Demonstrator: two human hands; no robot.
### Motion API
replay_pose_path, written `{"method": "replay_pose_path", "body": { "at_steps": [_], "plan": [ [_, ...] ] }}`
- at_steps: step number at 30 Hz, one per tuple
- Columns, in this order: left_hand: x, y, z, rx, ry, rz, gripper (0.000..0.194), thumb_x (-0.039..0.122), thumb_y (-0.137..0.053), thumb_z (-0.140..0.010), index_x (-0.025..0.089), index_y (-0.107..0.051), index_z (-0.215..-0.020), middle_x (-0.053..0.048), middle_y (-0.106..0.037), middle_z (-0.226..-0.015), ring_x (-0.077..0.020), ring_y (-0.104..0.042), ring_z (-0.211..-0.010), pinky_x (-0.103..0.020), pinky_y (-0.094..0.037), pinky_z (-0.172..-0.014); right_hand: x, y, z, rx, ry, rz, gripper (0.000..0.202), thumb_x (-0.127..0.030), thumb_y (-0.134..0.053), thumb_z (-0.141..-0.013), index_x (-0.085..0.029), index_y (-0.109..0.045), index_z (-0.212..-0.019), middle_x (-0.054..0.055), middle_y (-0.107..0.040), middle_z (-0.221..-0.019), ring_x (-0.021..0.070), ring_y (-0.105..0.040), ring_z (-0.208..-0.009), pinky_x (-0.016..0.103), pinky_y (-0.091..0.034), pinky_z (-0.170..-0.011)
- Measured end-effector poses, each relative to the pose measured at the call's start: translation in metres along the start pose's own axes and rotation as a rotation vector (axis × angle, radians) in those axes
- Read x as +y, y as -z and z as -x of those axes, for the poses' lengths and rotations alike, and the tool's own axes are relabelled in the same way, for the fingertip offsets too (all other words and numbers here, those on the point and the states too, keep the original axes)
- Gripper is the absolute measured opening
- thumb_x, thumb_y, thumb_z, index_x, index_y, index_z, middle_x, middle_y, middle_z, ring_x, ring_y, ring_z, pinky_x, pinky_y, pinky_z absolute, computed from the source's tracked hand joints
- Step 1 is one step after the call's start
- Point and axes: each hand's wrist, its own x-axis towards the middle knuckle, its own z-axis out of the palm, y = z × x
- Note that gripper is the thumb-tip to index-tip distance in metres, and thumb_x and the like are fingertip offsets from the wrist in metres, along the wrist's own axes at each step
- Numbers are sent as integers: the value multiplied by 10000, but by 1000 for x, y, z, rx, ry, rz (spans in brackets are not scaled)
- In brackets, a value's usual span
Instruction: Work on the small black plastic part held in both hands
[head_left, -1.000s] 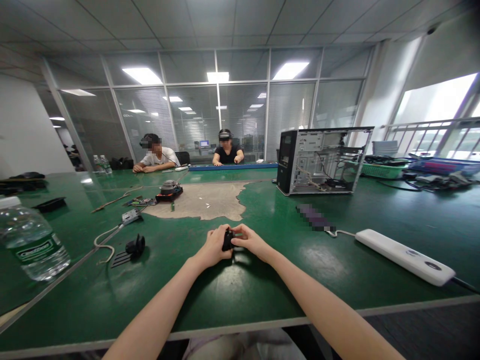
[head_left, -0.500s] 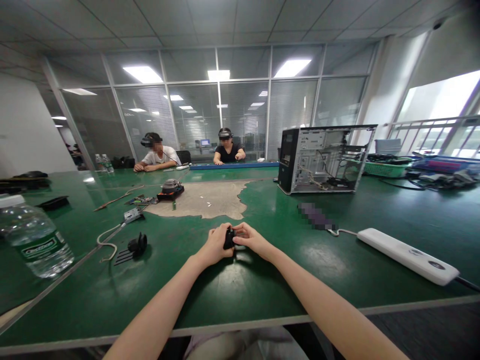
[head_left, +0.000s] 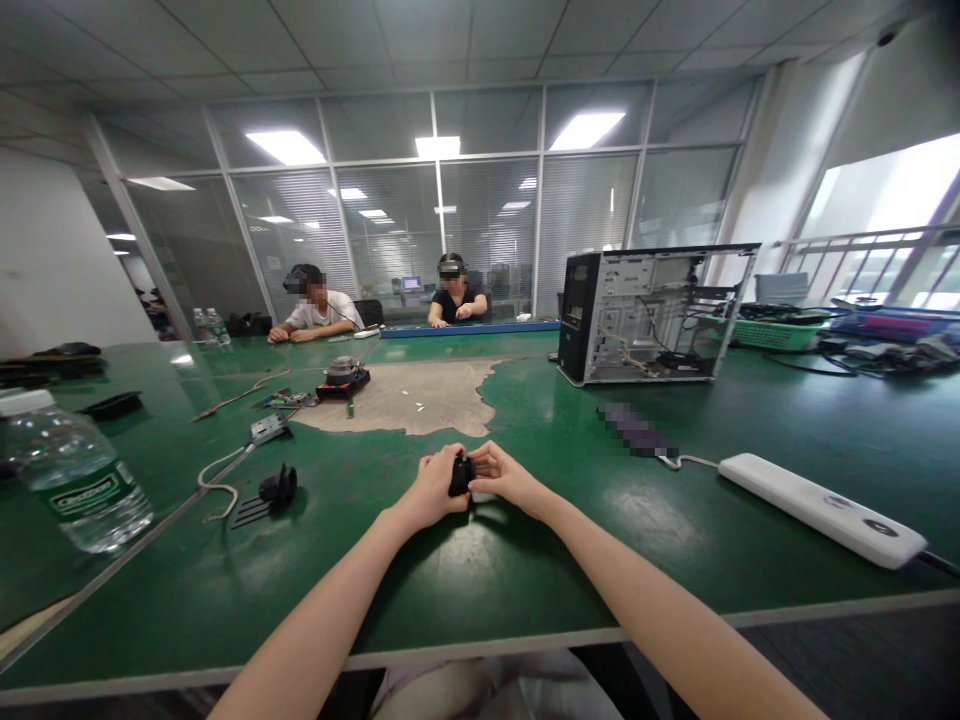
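Observation:
Just above the green table [head_left: 540, 560], a small black part [head_left: 460, 476] is held between my two hands; its exact kind does not show. My left hand [head_left: 435, 488] wraps round it from the left, the fingers bent over its far side. From the right, my right hand [head_left: 504, 474] has its thumb and fingertips on the part's right edge. Both hands partly cover it. To the left of my hands lies a black round piece with a slotted tail [head_left: 274, 488], touched by neither.
An opened computer case [head_left: 652, 315] stands at the back right. A white power strip [head_left: 821, 508] lies at the right, a water bottle [head_left: 79, 480] at the left. Beyond, a speaker-like part [head_left: 343, 376] sits by a bare patch [head_left: 427, 395]. Two people sit across the table.
My hands stay round the black part, with only a slight shift of the right fingers. The view has moved a little. Across the table, one person's hand has moved inward.

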Motion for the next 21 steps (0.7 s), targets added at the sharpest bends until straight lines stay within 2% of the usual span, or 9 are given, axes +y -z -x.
{"method": "replay_pose_path", "body": {
  "at_steps": [6,10,13,16,18,21],
  "plan": [
    [-1,-1,0,19,-17,7,561,221,-581,-608,201,-325,-1107,-48,-465,-1048,-214,-457,-988,-365,-299,-861,-1,-2,0,46,0,20,301,-302,-652,-635,-198,-471,-852,-4,-581,-829,128,-560,-794,326,-408,-798],
    [-1,0,0,-1,-16,5,559,239,-584,-616,204,-323,-1109,-51,-465,-1053,-215,-453,-994,-371,-295,-868,1,0,-1,103,-48,69,377,-310,-684,-590,-194,-490,-892,10,-575,-863,137,-554,-792,325,-422,-774],
    [-1,2,0,-18,2,-5,570,251,-590,-615,206,-321,-1116,-62,-457,-1078,-228,-440,-1020,-380,-290,-873,4,8,-2,200,-97,160,408,-314,-716,-540,-172,-519,-869,24,-574,-852,144,-553,-763,335,-433,-753],
    [-1,1,0,-17,3,-10,578,244,-592,-613,205,-318,-1120,-63,-454,-1085,-229,-437,-1026,-378,-289,-877,7,14,-3,282,-108,238,387,-343,-707,-548,-160,-550,-851,39,-590,-846,156,-560,-765,347,-434,-757],
    [-1,0,1,-8,-16,-15,580,242,-589,-617,202,-312,-1124,-64,-451,-1085,-226,-435,-1027,-372,-292,-875,8,14,-5,269,-99,242,374,-360,-695,-562,-158,-564,-848,46,-605,-845,166,-566,-783,353,-429,-773],
    [0,-2,1,11,-50,-33,588,234,-580,-622,194,-293,-1134,-69,-447,-1079,-222,-434,-1021,-366,-295,-869,9,6,-9,181,-85,205,361,-368,-678,-584,-157,-569,-856,44,-615,-839,172,-571,-797,349,-430,-773]
  ]
}}
